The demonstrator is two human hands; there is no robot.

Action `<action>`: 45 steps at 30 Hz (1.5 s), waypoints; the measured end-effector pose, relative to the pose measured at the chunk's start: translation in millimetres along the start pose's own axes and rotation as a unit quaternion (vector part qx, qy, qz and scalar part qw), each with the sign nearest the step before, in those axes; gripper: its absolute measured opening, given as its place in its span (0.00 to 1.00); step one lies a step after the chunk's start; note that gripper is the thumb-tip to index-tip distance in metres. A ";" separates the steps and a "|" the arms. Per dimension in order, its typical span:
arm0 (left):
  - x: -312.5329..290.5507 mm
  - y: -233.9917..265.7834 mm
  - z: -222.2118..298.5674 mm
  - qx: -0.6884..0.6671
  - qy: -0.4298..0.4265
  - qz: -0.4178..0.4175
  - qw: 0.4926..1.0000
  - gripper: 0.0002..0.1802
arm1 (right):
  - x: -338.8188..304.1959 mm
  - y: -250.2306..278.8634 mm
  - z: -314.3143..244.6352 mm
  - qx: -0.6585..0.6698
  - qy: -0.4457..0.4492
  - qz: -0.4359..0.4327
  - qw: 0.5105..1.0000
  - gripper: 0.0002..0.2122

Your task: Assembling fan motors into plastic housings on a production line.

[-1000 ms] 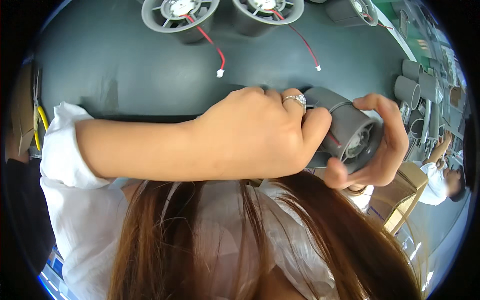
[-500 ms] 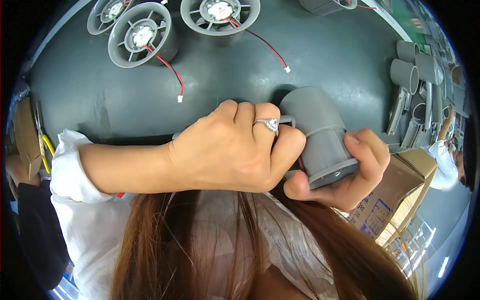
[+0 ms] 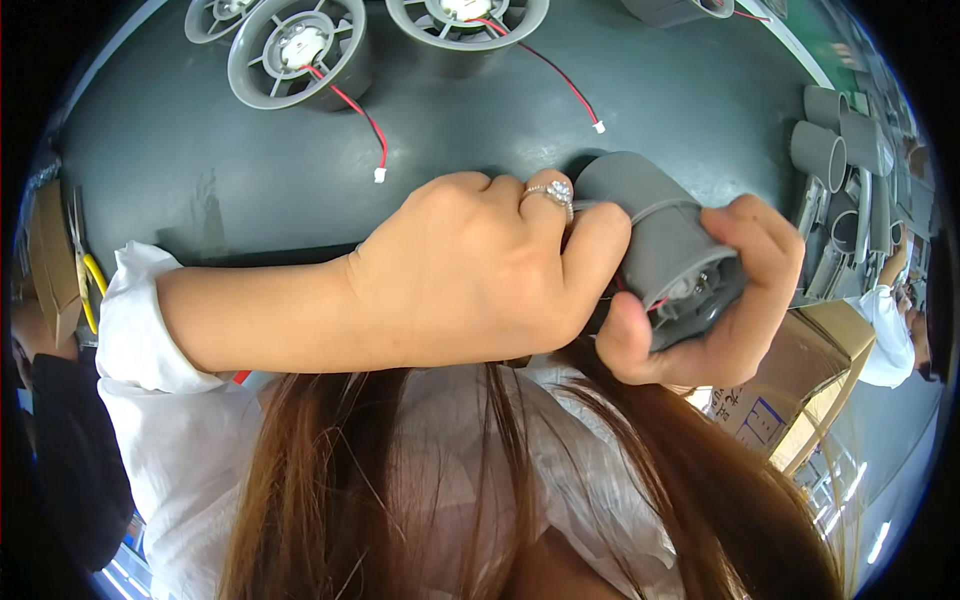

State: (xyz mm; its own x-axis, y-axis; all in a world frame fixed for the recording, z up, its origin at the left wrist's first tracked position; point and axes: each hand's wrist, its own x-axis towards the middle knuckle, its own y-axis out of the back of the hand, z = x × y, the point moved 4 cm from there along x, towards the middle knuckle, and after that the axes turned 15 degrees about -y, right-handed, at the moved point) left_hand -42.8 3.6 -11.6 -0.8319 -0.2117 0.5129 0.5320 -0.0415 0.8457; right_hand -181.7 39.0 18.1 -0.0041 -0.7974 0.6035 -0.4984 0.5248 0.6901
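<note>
Behind left hand (image 3: 470, 270), grey fan housing (image 3: 665, 250) half hidden

A brown cardboard box (image 3: 800, 375) stood at the right, just below the right hand (image 3: 720, 290), its flaps open. A white rectangular label (image 3: 748, 415) with blue print sat on its near side. Another brown cardboard piece (image 3: 52, 260) lay at the far left edge.

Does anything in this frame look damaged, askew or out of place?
Nothing stands out. Both hands, left hand and right hand, grip a grey plastic cylindrical fan housing; similar round grey fan units with red-black wires sit upright on the dark table.
</note>
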 end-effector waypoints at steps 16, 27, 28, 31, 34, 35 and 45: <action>9.8 -2.0 -21.6 -0.200 0.183 -0.058 0.961 0.06 | 29.3 -12.5 27.7 0.139 -0.152 -0.259 0.944 0.44; 21.0 -6.3 -29.2 -0.409 0.227 -0.115 0.876 0.07 | 8.0 -13.9 33.8 0.364 -0.339 -0.242 0.833 0.46; 20.7 -5.7 -28.5 -0.411 0.233 -0.118 0.873 0.07 | 8.4 -12.4 34.5 0.400 -0.347 -0.258 0.808 0.47; 22.6 -3.6 -28.2 -0.430 0.254 -0.134 0.856 0.08 | 13.2 -12.8 43.5 0.415 -0.335 -0.281 0.798 0.46; 21.3 -4.4 -27.6 -0.438 0.267 -0.141 0.847 0.10 | 13.3 -12.9 41.8 0.434 -0.362 -0.285 0.774 0.47; 20.7 -4.6 -27.6 -0.431 0.265 -0.134 0.852 0.11 | 15.2 -12.6 42.4 0.434 -0.362 -0.285 0.774 0.47; 21.2 -5.9 -23.7 -0.413 0.265 -0.146 0.859 0.09 | 18.6 -3.6 40.7 0.354 -0.281 -0.332 0.828 0.37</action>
State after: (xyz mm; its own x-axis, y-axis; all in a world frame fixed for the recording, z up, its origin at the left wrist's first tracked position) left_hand -59.9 -23.7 -9.2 -0.8762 -0.4812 -0.0269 0.4264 -0.8001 0.4220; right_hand -215.2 10.1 10.6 0.1721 -0.9570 -0.2337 -0.9350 -0.2333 0.2671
